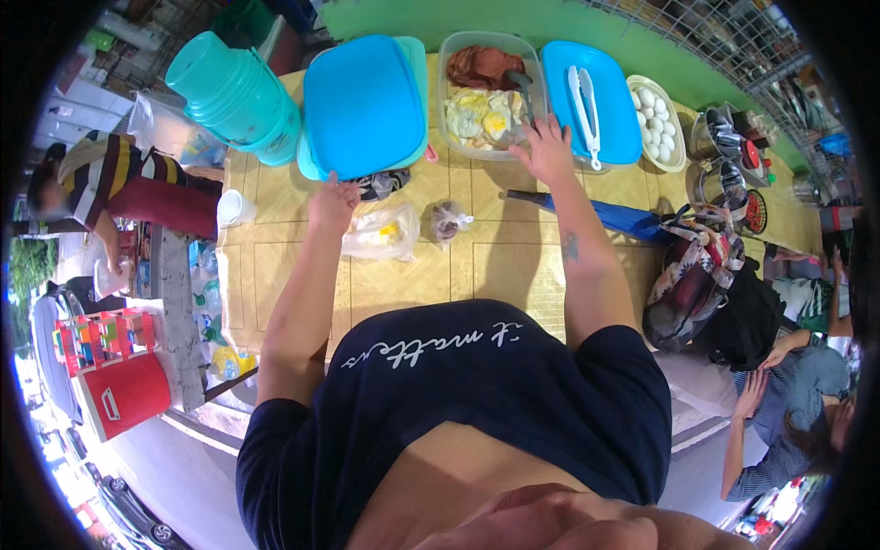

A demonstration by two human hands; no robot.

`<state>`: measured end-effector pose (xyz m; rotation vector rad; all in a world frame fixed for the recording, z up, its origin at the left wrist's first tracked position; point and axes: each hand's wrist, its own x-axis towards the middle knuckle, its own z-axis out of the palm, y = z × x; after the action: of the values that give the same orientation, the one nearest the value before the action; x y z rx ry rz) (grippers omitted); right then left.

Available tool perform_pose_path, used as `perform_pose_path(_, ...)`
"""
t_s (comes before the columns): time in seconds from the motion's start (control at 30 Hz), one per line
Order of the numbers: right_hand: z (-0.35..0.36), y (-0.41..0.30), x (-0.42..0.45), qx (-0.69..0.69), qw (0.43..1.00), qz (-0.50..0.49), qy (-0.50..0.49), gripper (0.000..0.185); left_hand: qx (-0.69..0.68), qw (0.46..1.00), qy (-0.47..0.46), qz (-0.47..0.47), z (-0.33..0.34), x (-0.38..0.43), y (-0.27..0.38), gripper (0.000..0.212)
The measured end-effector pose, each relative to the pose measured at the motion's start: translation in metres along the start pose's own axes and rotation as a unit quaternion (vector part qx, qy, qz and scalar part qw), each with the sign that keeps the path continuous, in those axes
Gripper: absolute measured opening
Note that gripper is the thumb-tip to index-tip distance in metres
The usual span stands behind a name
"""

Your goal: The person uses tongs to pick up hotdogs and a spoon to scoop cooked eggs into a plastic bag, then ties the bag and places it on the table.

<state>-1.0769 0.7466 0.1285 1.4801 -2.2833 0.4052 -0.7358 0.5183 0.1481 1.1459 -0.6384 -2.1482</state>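
My left hand (335,204) is at the near corner of a blue plastic lid (368,103), a fingertip against its edge; whether it grips the lid is unclear. Under that lid sits a teal plastic container (416,65). With fingers spread, my right hand (545,148) rests at the near right corner of a clear plastic container (474,149). Inside that container are fried eggs (481,115), reddish-brown meat slices (481,67) and a dark serving utensil (521,81). To its right, white tongs (584,113) lie on another blue lid (619,130).
Stacked teal pails (234,96) and a white cup (235,207) stand left. Two plastic food bags (381,232) lie near me on the yellow-covered table (399,295). Rightward are a bowl of white eggs (658,127), a blue umbrella (619,216) and bags (694,282). People are at both sides.
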Motion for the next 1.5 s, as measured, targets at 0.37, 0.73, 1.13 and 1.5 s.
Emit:
perform_pose_path(0.37, -0.036, -0.023, -0.013, 0.032, 0.997, -0.01, 0.074, 0.036, -0.05, 0.99, 0.134, -0.021, 0.026, 0.022, -0.019, 0.012)
perform_pose_path(0.73, -0.029, -0.124, 0.016, 0.538, 0.806, 0.233, -0.084, 0.034, -0.002, 0.995, 0.043, 0.086, 0.046, -0.004, -0.017, 0.022)
perform_pose_path(1.13, -0.03, -0.056, 0.026, 0.645, 0.633, 0.422, 0.066, 0.022, 0.106, 0.976, -0.178, -0.059, 0.134, -0.025, -0.057, 0.016)
perform_pose_path(1.5, 0.015, 0.04, 0.027, 0.319, 0.855, 0.4, -0.088, 0.026, 0.465, 0.847, -0.248, 0.073, 0.103, -0.076, -0.043, 0.032)
